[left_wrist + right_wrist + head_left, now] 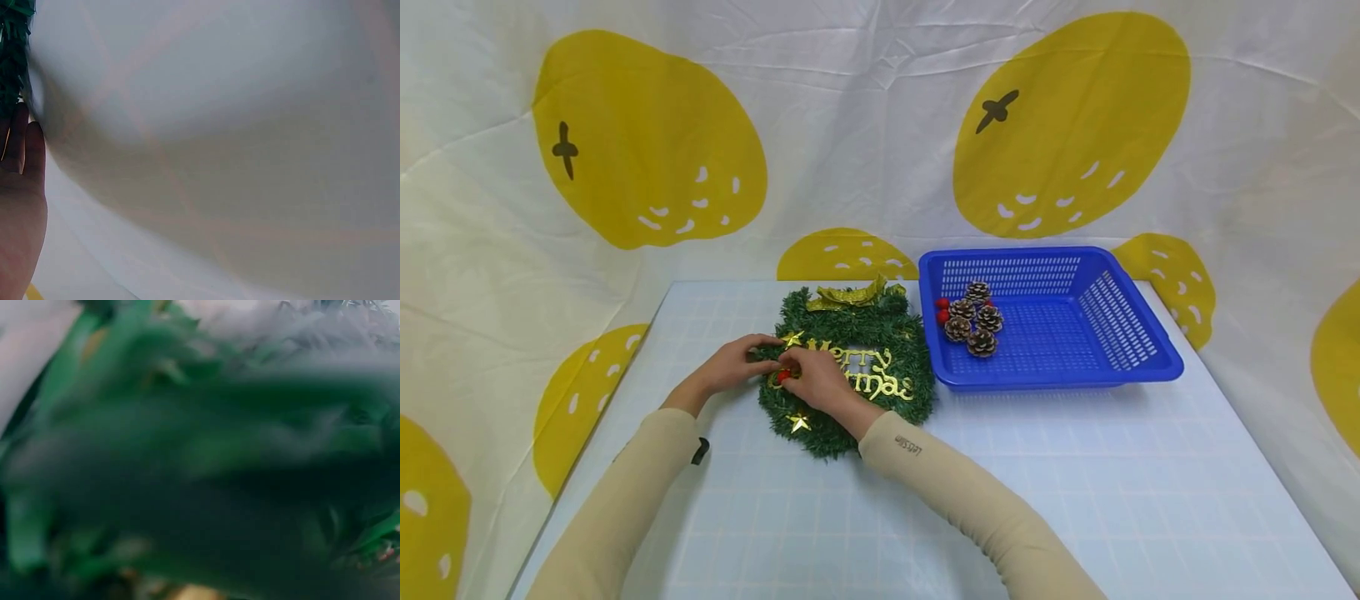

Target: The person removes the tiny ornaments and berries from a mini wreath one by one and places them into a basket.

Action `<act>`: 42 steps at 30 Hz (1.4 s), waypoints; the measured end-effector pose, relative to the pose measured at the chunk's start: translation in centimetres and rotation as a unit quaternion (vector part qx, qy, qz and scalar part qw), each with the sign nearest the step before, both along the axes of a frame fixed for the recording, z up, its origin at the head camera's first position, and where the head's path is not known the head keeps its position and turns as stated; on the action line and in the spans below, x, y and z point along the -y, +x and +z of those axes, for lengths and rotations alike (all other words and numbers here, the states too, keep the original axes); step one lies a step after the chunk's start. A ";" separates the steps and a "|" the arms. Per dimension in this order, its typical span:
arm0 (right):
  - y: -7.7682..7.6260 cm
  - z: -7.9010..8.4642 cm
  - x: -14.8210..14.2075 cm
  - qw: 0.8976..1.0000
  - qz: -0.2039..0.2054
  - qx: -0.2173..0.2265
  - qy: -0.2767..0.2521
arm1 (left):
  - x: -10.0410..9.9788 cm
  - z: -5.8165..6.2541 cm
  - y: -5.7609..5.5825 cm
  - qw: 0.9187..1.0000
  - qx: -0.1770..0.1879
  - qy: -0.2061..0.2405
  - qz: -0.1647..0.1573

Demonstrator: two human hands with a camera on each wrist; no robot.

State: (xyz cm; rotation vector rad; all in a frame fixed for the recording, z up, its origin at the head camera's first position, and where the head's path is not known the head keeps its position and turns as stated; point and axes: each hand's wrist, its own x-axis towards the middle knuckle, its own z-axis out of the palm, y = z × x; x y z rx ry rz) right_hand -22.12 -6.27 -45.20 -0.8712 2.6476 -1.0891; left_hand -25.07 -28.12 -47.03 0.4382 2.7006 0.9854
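A green tinsel wreath lies on the table, bearing gold "Merry Christmas" lettering, gold stars and a gold bow at its top. My right hand reaches over its left side and pinches a small red ball against the greenery. On the wreath's left edge rests my left hand, its thumb and forefinger near the ball. The left wrist view shows that hand's fingers fairly straight, touching the wreath's edge. Blurred green tinsel fills the right wrist view, hiding the right fingertips.
A blue plastic basket stands right of the wreath. Inside its left part are several pine cones and red balls. The pale grid-patterned table meets a white curtain with yellow fruit shapes behind and at the sides.
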 end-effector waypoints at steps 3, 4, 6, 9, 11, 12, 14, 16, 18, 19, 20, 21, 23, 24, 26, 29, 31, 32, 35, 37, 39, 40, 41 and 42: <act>0.0 -0.1 0.1 1.000 -0.003 0.004 -0.004 | 0.0 -0.1 0.0 1.000 0.000 -0.002 0.000; 0.1 -0.1 0.1 1.000 -0.005 0.004 -0.003 | 0.0 -0.1 0.0 1.000 0.001 -0.003 0.000; 0.1 -0.2 0.2 1.000 -0.006 0.000 -0.001 | 0.0 0.0 0.1 1.000 0.001 -0.005 0.001; 0.1 -0.4 0.4 1.000 -0.005 -0.007 0.007 | 0.0 0.0 0.2 1.000 0.003 -0.006 0.001; 0.1 -0.5 0.4 1.000 -0.003 -0.011 0.013 | 0.0 0.0 0.2 1.000 0.003 -0.008 0.000; 0.2 -0.5 0.4 1.000 -0.003 -0.012 0.013 | -0.1 0.0 0.2 1.000 0.003 -0.009 -0.001; 0.2 -0.5 0.4 1.000 -0.004 -0.007 0.010 | -0.1 0.0 0.3 1.000 0.004 -0.008 -0.001; 0.2 -0.3 0.3 1.000 -0.007 0.000 0.005 | -0.1 -0.1 0.2 1.000 0.002 -0.009 0.000; 0.3 -0.1 0.2 1.000 -0.009 0.006 -0.008 | -0.1 -0.1 0.2 1.000 0.002 -0.008 0.002; 0.3 0.0 0.0 1.000 -0.010 0.011 -0.016 | -0.1 -0.2 0.2 1.000 0.003 -0.008 0.004; 0.3 0.2 -0.1 0.999 -0.012 0.016 -0.025 | -0.1 -0.2 0.2 1.000 0.003 -0.008 0.004; 0.3 0.3 -0.2 0.999 -0.015 0.019 -0.031 | -0.1 -0.2 0.2 1.000 0.002 -0.009 0.004; 0.2 0.6 -0.4 0.998 -0.023 0.025 -0.048 | 0.0 -0.2 0.1 1.000 0.005 -0.010 0.006; 0.1 0.7 -0.5 0.998 -0.030 0.026 -0.052 | 0.0 -0.2 0.1 1.000 0.005 -0.010 0.008; -0.1 0.8 -0.8 0.997 -0.045 0.028 -0.058 | 0.0 -0.2 0.1 1.000 0.005 -0.009 0.008; -0.5 1.1 -1.1 0.995 -0.065 0.038 -0.070 | 0.0 -0.1 0.0 1.000 0.005 -0.008 0.009; -0.7 1.2 -1.4 0.993 -0.074 0.045 -0.076 | 0.0 0.0 0.0 1.000 0.007 -0.008 0.008; -0.8 1.3 -1.5 0.992 -0.078 0.050 -0.081 | 0.0 0.0 0.0 1.000 0.007 -0.009 0.008; -1.2 1.5 -1.8 0.990 -0.088 0.057 -0.096 | 0.0 0.1 0.0 1.000 0.008 -0.012 0.009; -1.4 1.7 -2.0 0.988 -0.096 0.062 -0.103 | 0.0 0.1 -0.1 1.000 0.006 -0.013 0.010; -1.6 1.9 -2.3 0.987 -0.101 0.063 -0.109 | 0.0 0.0 -0.1 1.000 0.005 -0.013 0.011; -1.8 2.1 -2.4 0.987 -0.104 0.063 -0.108 | 0.0 0.0 -0.1 1.000 0.005 -0.012 0.011; -1.9 2.2 -2.5 0.987 -0.107 0.061 -0.106 | 0.0 0.0 0.0 1.000 0.005 -0.011 0.010; -2.1 2.4 -2.5 0.987 -0.109 0.059 -0.104 | 0.0 0.0 0.0 1.000 0.005 -0.011 0.009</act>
